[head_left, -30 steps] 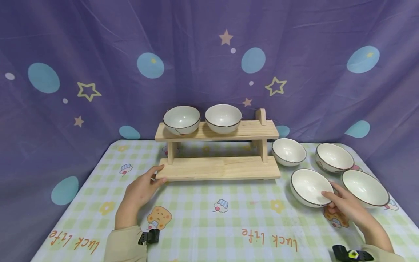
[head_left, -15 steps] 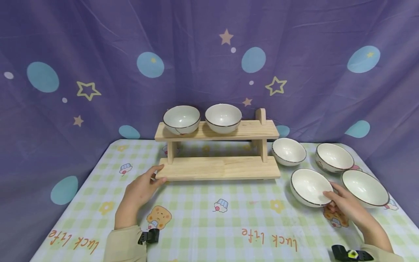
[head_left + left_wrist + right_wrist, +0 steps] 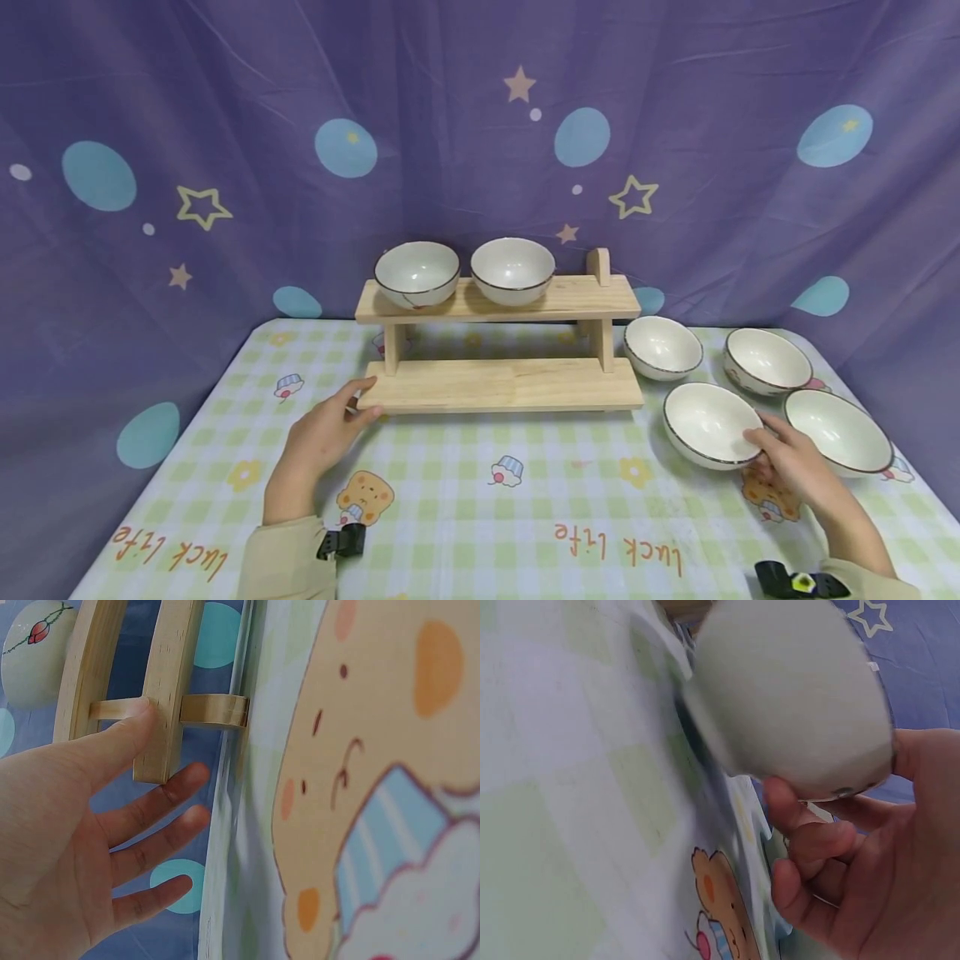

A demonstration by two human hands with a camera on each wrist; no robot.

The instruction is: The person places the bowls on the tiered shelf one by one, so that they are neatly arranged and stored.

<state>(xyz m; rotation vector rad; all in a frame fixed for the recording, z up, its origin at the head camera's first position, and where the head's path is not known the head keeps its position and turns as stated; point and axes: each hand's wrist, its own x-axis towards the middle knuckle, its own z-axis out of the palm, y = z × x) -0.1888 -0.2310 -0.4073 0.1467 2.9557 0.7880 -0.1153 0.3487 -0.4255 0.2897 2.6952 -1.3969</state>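
My right hand point(image 3: 798, 462) grips the right rim of a white, dark-rimmed bowl point(image 3: 708, 423), thumb inside and fingers curled below. In the right wrist view, the bowl's pale underside point(image 3: 795, 690) is tilted, with a shadow between its foot and the cloth. My left hand point(image 3: 322, 437) holds the left end of a two-tier wooden shelf point(image 3: 498, 387) at its lower board. The left wrist view shows the thumb point(image 3: 124, 746) against the board and the other fingers spread beyond it. Two similar bowls, a left one point(image 3: 416, 275) and a right one point(image 3: 513, 272), stand on the upper board.
Right of the shelf are three more bowls: one beside its end point(image 3: 662, 348), one at the back right point(image 3: 767, 361), and one behind my right hand point(image 3: 836, 429). A checked cloth point(image 3: 450, 517) covers the table. A purple curtain point(image 3: 465, 100) hangs behind.
The bowl in my right hand has risen slightly, its right thumb shifting toward the rim. My left hand and the shelf have stayed in place.
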